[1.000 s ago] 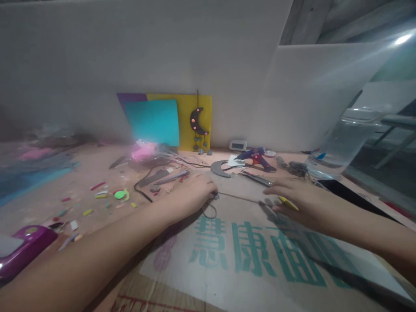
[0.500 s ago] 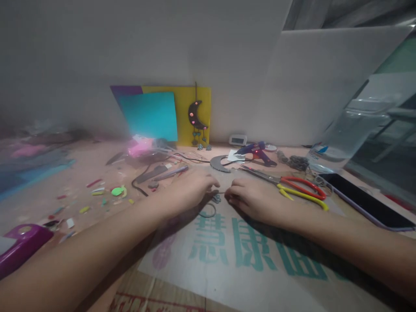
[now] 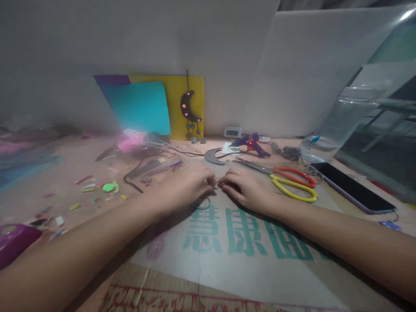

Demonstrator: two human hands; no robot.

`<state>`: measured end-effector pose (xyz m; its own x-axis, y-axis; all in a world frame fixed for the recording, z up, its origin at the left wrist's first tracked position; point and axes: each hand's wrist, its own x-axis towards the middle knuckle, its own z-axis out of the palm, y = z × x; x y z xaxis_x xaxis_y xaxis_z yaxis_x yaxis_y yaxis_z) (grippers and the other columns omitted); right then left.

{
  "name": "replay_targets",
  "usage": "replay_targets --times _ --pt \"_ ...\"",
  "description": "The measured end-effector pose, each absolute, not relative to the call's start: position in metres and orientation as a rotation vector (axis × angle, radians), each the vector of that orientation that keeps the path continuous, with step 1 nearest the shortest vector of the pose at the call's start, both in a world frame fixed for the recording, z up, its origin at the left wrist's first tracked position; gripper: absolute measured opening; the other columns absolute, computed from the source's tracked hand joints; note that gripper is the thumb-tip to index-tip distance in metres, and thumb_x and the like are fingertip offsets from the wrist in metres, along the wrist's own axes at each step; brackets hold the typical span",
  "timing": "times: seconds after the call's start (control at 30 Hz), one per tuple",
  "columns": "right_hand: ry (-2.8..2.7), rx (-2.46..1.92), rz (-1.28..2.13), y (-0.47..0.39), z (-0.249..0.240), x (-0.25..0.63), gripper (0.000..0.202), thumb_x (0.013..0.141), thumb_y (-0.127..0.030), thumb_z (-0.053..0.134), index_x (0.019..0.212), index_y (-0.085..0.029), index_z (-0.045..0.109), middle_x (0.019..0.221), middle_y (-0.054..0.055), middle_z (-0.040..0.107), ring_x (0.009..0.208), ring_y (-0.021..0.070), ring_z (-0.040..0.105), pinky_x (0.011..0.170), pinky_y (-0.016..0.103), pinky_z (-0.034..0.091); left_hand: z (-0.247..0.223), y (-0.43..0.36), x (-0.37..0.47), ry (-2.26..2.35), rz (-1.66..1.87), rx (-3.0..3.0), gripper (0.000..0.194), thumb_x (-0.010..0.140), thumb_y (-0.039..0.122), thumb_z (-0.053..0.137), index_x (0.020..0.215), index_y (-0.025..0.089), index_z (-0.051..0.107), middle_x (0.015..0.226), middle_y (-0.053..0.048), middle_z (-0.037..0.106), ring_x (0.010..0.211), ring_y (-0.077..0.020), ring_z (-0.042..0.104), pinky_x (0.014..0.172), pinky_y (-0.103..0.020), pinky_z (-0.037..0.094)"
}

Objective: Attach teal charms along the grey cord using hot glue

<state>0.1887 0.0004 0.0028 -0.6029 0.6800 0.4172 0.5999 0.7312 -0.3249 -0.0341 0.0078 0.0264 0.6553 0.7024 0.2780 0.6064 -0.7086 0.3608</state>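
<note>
Above a white sheet with green lettering (image 3: 242, 229), my left hand (image 3: 193, 184) is closed, fingertips pinched together. A loop of thin grey cord (image 3: 204, 206) hangs out beneath it. My right hand (image 3: 245, 187) faces it in a pinch, the two sets of fingertips nearly meeting. The cord's stretch between them is mostly hidden by the fingers. Just beyond my hands lies a grey crescent (image 3: 211, 156). A finished-looking dark crescent ornament (image 3: 187, 106) with pink dots and small hanging pieces leans against a yellow board (image 3: 175, 108).
Scissors (image 3: 276, 173) with red and yellow handles lie right of my hands, near a phone (image 3: 354, 188). A glue gun (image 3: 251, 144) and grey yarn (image 3: 287, 151) are behind. Colourful scraps (image 3: 108, 187) litter the left side, near a purple tool (image 3: 19, 242). A clear plastic bag (image 3: 338, 125) stands right.
My hands have drawn closer together, fingertips almost meeting. The small grey-blue cluster and cord seen between them are now covered. The view has shifted slightly.
</note>
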Motion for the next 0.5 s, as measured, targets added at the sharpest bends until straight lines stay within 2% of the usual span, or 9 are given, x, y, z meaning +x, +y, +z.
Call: replay_targets --times 0.1,0.2,0.33,0.43,0.5 --pt "-2.153 -1.089 0.644 0.001 0.006 0.189 0.027 0.095 -0.036 0.049 0.090 -0.016 0.067 0.088 0.007 0.068 0.083 0.0191 0.062 0.076 0.033 0.048 0.030 0.000 -0.026 1.134 0.712 2.198 0.017 0.086 0.030 0.057 0.093 0.021 0.069 0.088 -0.003 0.072 0.079 -0.0194 0.065 0.070 -0.031 0.049" --pt "-1.879 -1.077 0.980 0.004 0.002 0.190 0.034 0.094 -0.045 0.049 0.086 -0.017 0.066 0.084 0.005 0.070 0.081 0.0186 0.066 0.073 0.031 0.050 0.024 -0.004 -0.018 1.150 0.844 1.887 0.018 0.084 0.029 0.060 0.096 0.019 0.069 0.092 -0.005 0.074 0.082 -0.0202 0.067 0.070 -0.031 0.051" --pt "-1.855 -1.110 0.985 0.004 0.003 0.189 0.024 0.086 -0.040 0.061 0.084 -0.017 0.068 0.084 0.004 0.071 0.080 0.0189 0.066 0.075 0.031 0.050 0.011 -0.004 -0.012 1.118 0.933 1.785 0.022 0.082 0.030 0.064 0.100 0.018 0.068 0.100 -0.006 0.073 0.091 -0.0209 0.068 0.079 -0.032 0.053" --pt "-1.960 -1.181 0.889 0.003 0.011 0.188 0.016 0.083 -0.032 0.063 0.085 -0.017 0.071 0.085 0.004 0.072 0.081 0.0183 0.066 0.075 0.030 0.050 0.006 -0.004 -0.010 1.081 0.945 1.749 0.023 0.082 0.029 0.065 0.101 0.016 0.066 0.103 -0.007 0.072 0.093 -0.0203 0.067 0.082 -0.032 0.053" --pt "-1.947 -1.191 0.900 0.002 0.012 0.187 0.016 0.083 -0.031 0.063 0.083 -0.017 0.070 0.083 0.004 0.072 0.079 0.0182 0.066 0.075 0.030 0.050 0.004 -0.004 -0.009 1.049 0.949 1.726 0.026 0.083 0.028 0.064 0.106 0.015 0.064 0.104 -0.008 0.072 0.094 -0.0201 0.067 0.083 -0.032 0.053"
